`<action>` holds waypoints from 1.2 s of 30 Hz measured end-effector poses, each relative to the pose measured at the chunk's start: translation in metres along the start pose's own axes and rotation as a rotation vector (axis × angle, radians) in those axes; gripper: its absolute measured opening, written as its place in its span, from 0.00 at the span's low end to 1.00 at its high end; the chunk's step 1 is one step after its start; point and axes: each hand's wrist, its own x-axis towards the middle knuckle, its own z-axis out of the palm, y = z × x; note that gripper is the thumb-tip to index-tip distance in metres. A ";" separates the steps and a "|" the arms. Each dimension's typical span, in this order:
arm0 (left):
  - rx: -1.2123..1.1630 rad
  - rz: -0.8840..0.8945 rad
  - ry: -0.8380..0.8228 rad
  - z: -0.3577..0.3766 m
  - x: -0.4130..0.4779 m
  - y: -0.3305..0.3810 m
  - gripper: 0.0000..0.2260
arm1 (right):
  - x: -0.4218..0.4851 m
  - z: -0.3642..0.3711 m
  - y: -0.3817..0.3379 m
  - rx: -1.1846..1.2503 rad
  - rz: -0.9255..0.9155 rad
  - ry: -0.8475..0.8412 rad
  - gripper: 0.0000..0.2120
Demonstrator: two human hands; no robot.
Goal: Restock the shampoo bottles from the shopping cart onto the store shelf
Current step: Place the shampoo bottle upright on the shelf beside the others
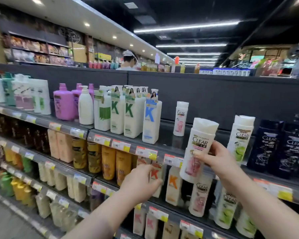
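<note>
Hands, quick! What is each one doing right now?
Left hand: at a red-K bottle; too blurred to tell if it grips.
Right hand: holds the pink-label CLEAR bottle.

Top shelf count: purple bottles [64, 102], at least 2; white pump bottle [85, 109], 1; green-K bottles [116, 111], 2; blue-K bottle [151, 119], 1; dark Clear bottles [264, 145], 2.
Count of pink-label Clear bottles [180, 119]: 3. That is 1 on the top shelf, 1 held in the right hand [214, 159] and 1 on the shelf below.
Green-label Clear bottles [241, 137]: 1 on top, at least 2 below.
Orange-K bottles [173, 185]: 2.
Hands: 2, counting the left hand [141, 181].
Far-left stock is too blurred to count.
</note>
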 end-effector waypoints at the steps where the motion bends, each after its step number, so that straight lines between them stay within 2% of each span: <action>1: -0.016 0.046 -0.015 -0.003 0.017 -0.002 0.20 | 0.011 0.002 0.000 -0.011 -0.004 0.046 0.14; 7: 0.000 0.250 -0.136 -0.001 0.110 0.003 0.23 | 0.066 0.004 0.018 -0.067 0.062 0.295 0.15; 13: 0.033 0.349 -0.199 0.018 0.168 0.016 0.25 | 0.120 -0.004 0.023 -0.166 0.109 0.377 0.15; 19: 0.049 0.340 -0.268 0.037 0.206 0.014 0.29 | 0.187 0.001 0.035 -0.147 0.117 0.341 0.22; 22: 0.128 0.361 -0.271 0.042 0.214 0.008 0.30 | 0.214 0.004 0.047 -0.164 0.146 0.307 0.22; 27: 0.105 0.359 -0.292 0.039 0.223 0.006 0.30 | 0.232 -0.001 0.063 -0.141 0.174 0.255 0.24; 30: 0.125 0.378 -0.272 0.040 0.223 0.006 0.29 | 0.230 0.000 0.079 -0.259 0.236 0.213 0.29; 32: 0.137 0.391 -0.260 0.041 0.223 0.005 0.29 | 0.230 0.003 0.090 -0.344 0.266 0.250 0.32; 36: 0.132 0.392 -0.275 0.041 0.223 0.007 0.30 | 0.241 -0.001 0.091 -0.366 0.279 0.261 0.28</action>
